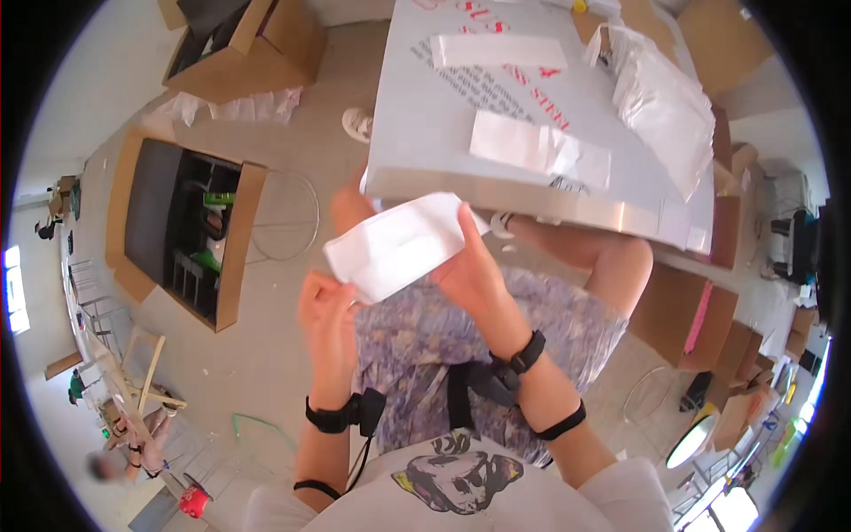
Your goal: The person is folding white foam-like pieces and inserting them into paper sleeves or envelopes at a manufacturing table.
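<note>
A white, flat, oblong paper packet (399, 248) is held in front of me, above my lap and just off the table's near edge. My left hand (330, 301) pinches its lower left corner between thumb and fingers. At the other end my right hand (472, 266) grips it, thumb on top and fingers mostly hidden behind. On the metal-topped table (417, 151) lie two similar white strips, one nearer (539, 149) and one farther (498, 51). A pile of white packets (660, 106) rests along the table's right side.
An open cardboard box (182, 230) with dark contents stands on the floor to the left, beside a round wire ring (285, 213). Another open box (253, 49) is behind it. Cardboard boxes (683, 310) stand at the right. A person (146, 443) sits far off at lower left.
</note>
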Action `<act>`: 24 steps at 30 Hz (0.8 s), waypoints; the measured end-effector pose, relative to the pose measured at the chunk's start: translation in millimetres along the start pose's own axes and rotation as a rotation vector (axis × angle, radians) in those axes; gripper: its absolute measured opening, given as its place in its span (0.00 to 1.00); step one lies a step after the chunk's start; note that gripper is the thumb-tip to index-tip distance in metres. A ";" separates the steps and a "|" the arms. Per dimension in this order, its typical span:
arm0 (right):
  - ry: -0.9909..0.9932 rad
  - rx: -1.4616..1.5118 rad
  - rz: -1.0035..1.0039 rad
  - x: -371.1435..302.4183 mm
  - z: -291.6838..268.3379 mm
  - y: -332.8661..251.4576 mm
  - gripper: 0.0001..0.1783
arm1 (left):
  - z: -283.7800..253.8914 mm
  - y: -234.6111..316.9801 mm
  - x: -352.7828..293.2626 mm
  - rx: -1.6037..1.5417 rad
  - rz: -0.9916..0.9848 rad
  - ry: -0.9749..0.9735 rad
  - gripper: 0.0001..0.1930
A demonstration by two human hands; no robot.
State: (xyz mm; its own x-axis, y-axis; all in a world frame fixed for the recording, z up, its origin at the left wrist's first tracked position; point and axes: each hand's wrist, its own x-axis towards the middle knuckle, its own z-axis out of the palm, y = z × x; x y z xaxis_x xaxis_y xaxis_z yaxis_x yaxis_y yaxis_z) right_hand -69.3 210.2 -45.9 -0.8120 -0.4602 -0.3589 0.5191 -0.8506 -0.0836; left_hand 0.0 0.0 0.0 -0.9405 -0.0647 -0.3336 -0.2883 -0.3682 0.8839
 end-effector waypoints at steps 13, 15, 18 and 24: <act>0.270 -1.785 -0.680 -99.4 57.0 47.2 0.23 | 48.5 25.0 -63.4 0.735 0.337 -0.131 0.12; 0.192 -1.931 -0.793 -108.3 60.7 50.4 0.33 | 67.8 20.7 -61.8 0.580 0.374 -0.166 0.11; 0.237 -1.963 -0.878 -118.6 61.2 48.3 0.32 | 78.7 15.8 -62.3 0.441 0.266 -0.163 0.11; 0.139 -1.932 -0.829 -129.8 74.4 42.5 0.33 | 70.8 13.9 -60.7 0.272 0.186 -0.178 0.07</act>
State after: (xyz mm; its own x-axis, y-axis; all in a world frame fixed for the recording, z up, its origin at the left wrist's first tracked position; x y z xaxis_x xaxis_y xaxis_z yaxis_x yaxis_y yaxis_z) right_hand 38.4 214.9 66.3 -0.9701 -0.1082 0.2172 -0.2413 0.5259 -0.8156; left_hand 40.3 64.5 55.7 -0.9910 0.0636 -0.1180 -0.1242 -0.1037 0.9868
